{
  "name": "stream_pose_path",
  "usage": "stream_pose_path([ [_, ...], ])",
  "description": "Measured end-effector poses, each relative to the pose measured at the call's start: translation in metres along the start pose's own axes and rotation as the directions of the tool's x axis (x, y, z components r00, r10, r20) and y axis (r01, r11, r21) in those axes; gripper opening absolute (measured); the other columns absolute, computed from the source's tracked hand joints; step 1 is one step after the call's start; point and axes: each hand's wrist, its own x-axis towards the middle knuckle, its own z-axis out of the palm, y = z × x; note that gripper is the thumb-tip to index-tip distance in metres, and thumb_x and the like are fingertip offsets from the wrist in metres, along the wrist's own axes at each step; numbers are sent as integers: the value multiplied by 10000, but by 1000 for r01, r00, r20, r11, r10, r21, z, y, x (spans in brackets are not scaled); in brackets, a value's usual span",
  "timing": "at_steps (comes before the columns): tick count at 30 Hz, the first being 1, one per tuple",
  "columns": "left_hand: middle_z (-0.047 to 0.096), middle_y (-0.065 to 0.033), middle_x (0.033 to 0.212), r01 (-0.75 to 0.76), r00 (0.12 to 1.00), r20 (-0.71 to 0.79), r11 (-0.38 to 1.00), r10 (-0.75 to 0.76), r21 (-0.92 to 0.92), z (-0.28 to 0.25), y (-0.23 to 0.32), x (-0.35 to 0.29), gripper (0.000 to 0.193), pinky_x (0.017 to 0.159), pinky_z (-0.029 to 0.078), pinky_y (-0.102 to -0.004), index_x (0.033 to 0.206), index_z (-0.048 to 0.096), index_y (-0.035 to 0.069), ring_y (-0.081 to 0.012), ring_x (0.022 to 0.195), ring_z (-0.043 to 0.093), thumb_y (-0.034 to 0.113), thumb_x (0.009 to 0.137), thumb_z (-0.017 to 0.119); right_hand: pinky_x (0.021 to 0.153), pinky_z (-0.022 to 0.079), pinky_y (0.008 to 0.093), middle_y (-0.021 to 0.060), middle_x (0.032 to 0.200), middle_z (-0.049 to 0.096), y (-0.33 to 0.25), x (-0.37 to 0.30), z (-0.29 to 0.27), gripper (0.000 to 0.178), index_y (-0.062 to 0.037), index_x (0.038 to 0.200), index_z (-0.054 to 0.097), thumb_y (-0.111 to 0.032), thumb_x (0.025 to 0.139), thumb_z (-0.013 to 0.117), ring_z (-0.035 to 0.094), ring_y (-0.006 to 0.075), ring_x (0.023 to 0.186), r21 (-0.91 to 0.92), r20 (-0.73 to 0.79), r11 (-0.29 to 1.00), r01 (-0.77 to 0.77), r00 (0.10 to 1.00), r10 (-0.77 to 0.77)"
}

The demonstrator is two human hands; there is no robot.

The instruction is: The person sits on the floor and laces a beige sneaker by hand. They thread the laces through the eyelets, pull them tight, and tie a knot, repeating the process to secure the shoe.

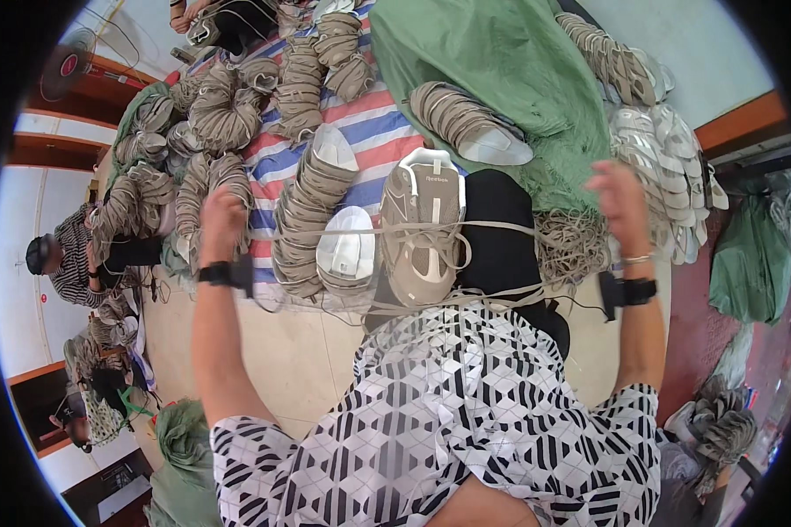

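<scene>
Left hand (224, 220) and right hand (620, 198) were held forward, well apart, fingers blurred; whether a lace (351, 231) was pinched cannot be told. One shoe upper (424, 211) was positioned between them, lace stretched crosswise. Striped sheet (382, 110) edge was seen near left wrist, tiled floor (308, 342) beyond.

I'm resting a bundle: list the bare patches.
Beige tiled floor, between left forearm and black-white patterned shirt. Striped red-blue sheet, between curved brown shoe-upper stack and crumpled green cloth. Crowded: sheet's left side, with more stacks; the lap, with a laced brown shoe.
</scene>
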Motion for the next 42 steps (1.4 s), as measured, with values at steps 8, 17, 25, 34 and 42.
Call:
stream_pose_path([
  [8,560,-84,814,-645,761,522,539,386,542,250,3,-148,125,658,469,-316,878,620,56,-221,769,566,73,756,641,603,503,386,134,757,591,-42,-68,168,143,-24,868,592,-120,849,488,600,297,649,-313,794,738,597,592,-142],
  [17,497,-75,788,-623,781,469,582,414,523,262,-25,-139,212,651,443,-344,798,557,41,-238,746,523,184,770,709,653,470,407,174,816,601,-49,-37,165,159,-14,916,607,-128,908,496,577,381,739,-174,259,972,156,960,-107],
  [25,478,-64,859,-501,865,177,802,469,324,260,-65,-130,205,643,400,-263,882,559,2,-136,698,459,118,800,707,388,252,197,-79,606,401,8,-5,111,94,-64,861,624,-104,873,539,315,46,425,769,291,418,-484,847,444],
  [34,507,-110,829,-398,917,220,752,332,526,235,-65,-148,170,658,451,-335,845,542,33,-242,713,535,139,809,670,441,381,180,83,915,687,-32,-42,104,306,-12,969,647,-269,949,483,610,103,548,179,76,958,-223,974,212],
  [42,517,-98,787,-332,935,298,773,194,540,239,-37,-158,215,605,437,-321,908,504,55,-207,666,533,161,827,672,565,489,299,144,850,649,-42,-67,173,259,37,1034,606,-184,930,520,648,192,600,-204,660,979,19,741,123],
])
